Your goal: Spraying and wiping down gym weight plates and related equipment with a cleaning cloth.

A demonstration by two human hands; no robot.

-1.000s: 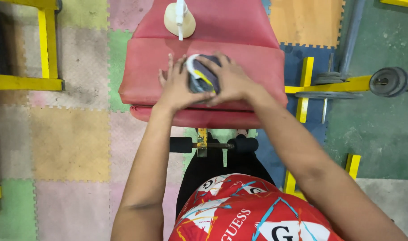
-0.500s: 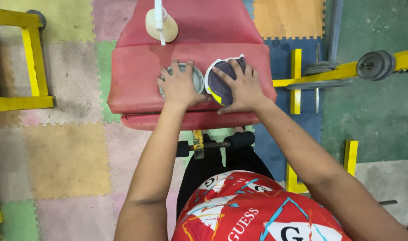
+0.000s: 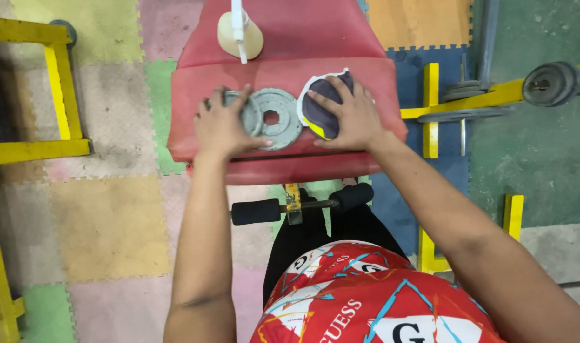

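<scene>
Resting flat with fingers spread, the left hand point(image 3: 223, 127) covers a small grey weight plate point(image 3: 246, 114), which overlaps the edge of a second, bare plate point(image 3: 276, 119) just to its right. Beside that, the right hand point(image 3: 350, 117) presses spread fingers on a dark cloth point(image 3: 320, 108) with a white and yellow edge. Everything lies on a red padded bench point(image 3: 340, 44). A spray bottle point(image 3: 240, 35) stands farther up the pad. Yellow frames point(image 3: 61, 82) and coloured floor mats point(image 3: 106, 216) surround the bench.
</scene>
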